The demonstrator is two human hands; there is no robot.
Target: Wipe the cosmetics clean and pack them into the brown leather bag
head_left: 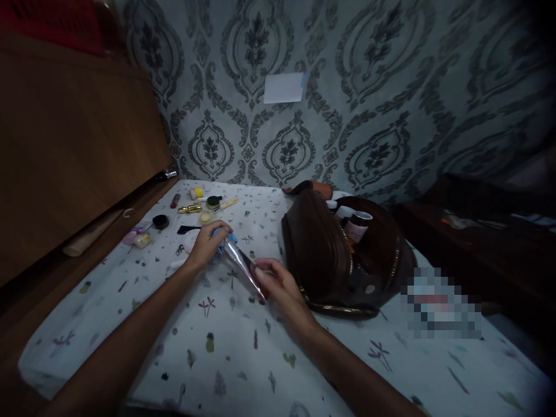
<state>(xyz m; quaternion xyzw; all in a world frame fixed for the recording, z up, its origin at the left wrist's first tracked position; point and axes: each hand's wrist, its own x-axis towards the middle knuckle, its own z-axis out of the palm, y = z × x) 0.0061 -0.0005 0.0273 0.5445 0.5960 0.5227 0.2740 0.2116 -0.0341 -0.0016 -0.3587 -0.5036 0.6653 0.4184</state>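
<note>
A shiny silver squeeze tube (238,259) slants between my two hands above the patterned sheet. My left hand (209,242) is closed around its upper end, where something light blue (231,237) shows by the fingers. Whether the blue piece belongs to the tube I cannot tell. My right hand (282,289) pinches the tube's lower, flat end between thumb and fingers. Just right of that hand stands a brown leather bag (319,249), unzipped, with a dark jar with a pale label (358,225) and other containers inside.
Small cosmetics lie at the back left, among them a gold tube (190,209), a dark green-lidded jar (213,202) and a black round pot (160,222). A wooden cabinet (82,133) borders the left. The wallpapered wall (286,150) closes the back.
</note>
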